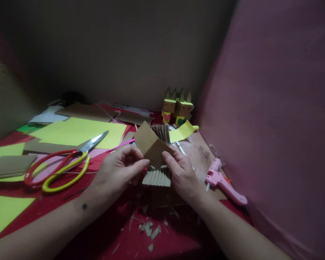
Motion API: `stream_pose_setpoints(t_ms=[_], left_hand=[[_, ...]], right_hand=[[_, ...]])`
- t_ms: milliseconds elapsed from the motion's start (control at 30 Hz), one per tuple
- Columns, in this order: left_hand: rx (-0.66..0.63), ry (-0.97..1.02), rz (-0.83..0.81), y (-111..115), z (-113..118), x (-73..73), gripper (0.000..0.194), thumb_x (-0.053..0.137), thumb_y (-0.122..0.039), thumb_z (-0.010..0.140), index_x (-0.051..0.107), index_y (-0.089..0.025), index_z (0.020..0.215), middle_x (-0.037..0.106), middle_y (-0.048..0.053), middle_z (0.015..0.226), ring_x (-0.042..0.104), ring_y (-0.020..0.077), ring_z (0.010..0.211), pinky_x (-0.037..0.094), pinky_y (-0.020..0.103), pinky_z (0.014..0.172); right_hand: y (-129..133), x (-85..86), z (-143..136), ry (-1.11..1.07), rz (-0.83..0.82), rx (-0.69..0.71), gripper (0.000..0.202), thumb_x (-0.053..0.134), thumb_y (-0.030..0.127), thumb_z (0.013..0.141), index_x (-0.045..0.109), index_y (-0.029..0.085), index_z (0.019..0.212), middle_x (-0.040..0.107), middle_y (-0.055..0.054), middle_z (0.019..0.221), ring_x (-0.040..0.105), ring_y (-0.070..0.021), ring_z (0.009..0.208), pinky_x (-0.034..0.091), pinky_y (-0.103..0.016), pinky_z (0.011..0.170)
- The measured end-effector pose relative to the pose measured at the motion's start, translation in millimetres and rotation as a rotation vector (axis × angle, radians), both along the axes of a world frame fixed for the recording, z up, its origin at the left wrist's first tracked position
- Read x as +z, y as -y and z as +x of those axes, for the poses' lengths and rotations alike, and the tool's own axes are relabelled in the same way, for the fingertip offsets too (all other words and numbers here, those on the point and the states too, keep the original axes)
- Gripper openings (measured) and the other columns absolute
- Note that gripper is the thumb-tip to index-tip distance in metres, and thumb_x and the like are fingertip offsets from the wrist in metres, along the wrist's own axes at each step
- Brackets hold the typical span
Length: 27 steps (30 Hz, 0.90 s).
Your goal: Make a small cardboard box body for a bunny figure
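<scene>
A folded piece of brown cardboard [151,146] is held up between my two hands. My left hand [124,166] pinches its lower left edge with thumb and fingers. On the right side, my right hand [180,168] grips it with the thumb in front. Ridged corrugated cardboard shows behind the piece at the top and below it, a pale ridged strip [157,177] hanging between the hands. Some fingertips of both hands are hidden behind the cardboard.
Red-and-yellow-handled scissors [82,153] lie at left on yellow paper [78,131]. A pink glue gun [223,182] rests at right on a board. Two small box figures [176,110] stand behind. Scraps [151,231] litter the red table [97,231].
</scene>
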<state>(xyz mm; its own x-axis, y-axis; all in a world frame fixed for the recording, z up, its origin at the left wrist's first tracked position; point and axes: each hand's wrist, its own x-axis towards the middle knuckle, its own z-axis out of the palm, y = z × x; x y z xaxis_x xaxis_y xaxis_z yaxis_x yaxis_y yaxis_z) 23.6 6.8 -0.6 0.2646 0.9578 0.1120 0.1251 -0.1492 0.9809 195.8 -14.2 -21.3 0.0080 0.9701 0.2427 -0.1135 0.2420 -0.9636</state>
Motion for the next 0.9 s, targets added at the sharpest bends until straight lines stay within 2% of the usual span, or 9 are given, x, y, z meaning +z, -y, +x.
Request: stream_pose_setpoints(t_ms=[67,167,233,300,400,500,667,767,900], left_hand=[[0.033,-0.139,0.259,1.3,-5.3,2.2,0.019,0.069,-0.035,0.084,0.062,-0.020,0.074,0.059,-0.003,0.058,0.050,0.0101,0.049,0.042,0.022,0.047],[0.206,-0.303,0.741,-3.1,-14.6,6.0,0.021,0.066,-0.032,0.090,0.067,-0.023,0.109,0.063,0.001,0.086,0.059,0.0167,0.076,0.051,0.030,0.072],[0.175,-0.451,0.992,-8.6,-17.6,7.3,0.035,0.064,-0.033,0.093,0.061,-0.024,0.127,0.062,0.008,0.115,0.058,0.0256,0.107,0.047,0.041,0.096],[0.073,-0.568,1.103,-13.5,-17.3,6.8,0.035,0.063,-0.034,0.094,0.060,-0.021,0.126,0.055,0.012,0.131,0.050,0.0320,0.122,0.041,0.048,0.105],[0.034,-0.634,1.158,-16.5,-14.9,4.8,0.012,0.061,-0.029,0.094,0.063,-0.018,0.097,0.053,0.014,0.132,0.047,0.0344,0.125,0.040,0.050,0.106],[0.091,-0.616,1.138,-13.3,-14.9,7.3,0.018,0.059,-0.025,0.094,0.058,-0.019,0.077,0.053,0.013,0.133,0.045,0.0340,0.128,0.038,0.050,0.107],[0.257,-0.544,0.876,-0.8,-16.4,20.2,0.026,0.058,-0.033,0.094,0.059,-0.022,0.070,0.061,0.005,0.096,0.056,0.0242,0.100,0.047,0.036,0.085],[0.183,-0.541,0.781,3.3,-14.8,23.8,0.027,0.055,-0.035,0.096,0.060,-0.023,0.072,0.059,-0.001,0.072,0.053,0.0179,0.071,0.041,0.032,0.068],[0.092,-0.642,0.782,1.8,-9.1,23.1,0.029,0.053,-0.033,0.093,0.059,-0.022,0.067,0.055,-0.002,0.060,0.046,0.0166,0.061,0.035,0.030,0.059]], right_hand=[[-3.3,-4.8,1.6,-0.164,-0.046,0.033,0.020,0.061,0.037,0.091,0.068,0.021,0.102,0.073,-0.003,0.095,0.068,-0.0202,0.089,0.054,-0.036,0.084],[-3.1,-5.8,4.2,-0.181,-0.072,0.069,0.017,0.063,0.036,0.089,0.068,0.021,0.097,0.070,-0.002,0.089,0.065,-0.0185,0.084,0.052,-0.034,0.080],[0.6,-2.9,4.0,-0.036,-0.049,0.080,0.016,0.062,0.036,0.089,0.067,0.021,0.093,0.067,-0.002,0.090,0.063,-0.0185,0.086,0.050,-0.034,0.081],[5.3,0.6,2.2,0.136,0.009,0.079,0.015,0.059,0.034,0.090,0.066,0.020,0.091,0.065,-0.003,0.090,0.061,-0.0183,0.087,0.048,-0.034,0.081],[9.9,2.9,-0.4,0.258,0.082,0.053,0.016,0.055,0.030,0.092,0.067,0.020,0.090,0.065,-0.003,0.089,0.059,-0.0172,0.085,0.047,-0.033,0.079],[9.0,-0.4,-0.2,0.188,0.059,0.036,0.017,0.053,0.027,0.091,0.068,0.021,0.096,0.069,-0.003,0.094,0.062,-0.0180,0.089,0.048,-0.035,0.083],[3.3,-8.7,1.0,0.088,0.050,-0.048,0.041,0.049,0.012,0.080,0.066,0.027,0.115,0.069,-0.002,0.110,0.063,-0.0199,0.100,0.051,-0.040,0.091],[4.4,-7.8,-0.7,0.061,0.055,-0.006,0.059,0.046,0.008,0.076,0.059,0.031,0.129,0.065,-0.001,0.128,0.061,-0.0205,0.109,0.050,-0.041,0.095],[9.4,-2.2,-3.8,0.055,0.024,0.086,0.075,0.045,0.008,0.077,0.043,0.034,0.147,0.068,-0.001,0.117,0.061,-0.0188,0.100,0.051,-0.038,0.088]])
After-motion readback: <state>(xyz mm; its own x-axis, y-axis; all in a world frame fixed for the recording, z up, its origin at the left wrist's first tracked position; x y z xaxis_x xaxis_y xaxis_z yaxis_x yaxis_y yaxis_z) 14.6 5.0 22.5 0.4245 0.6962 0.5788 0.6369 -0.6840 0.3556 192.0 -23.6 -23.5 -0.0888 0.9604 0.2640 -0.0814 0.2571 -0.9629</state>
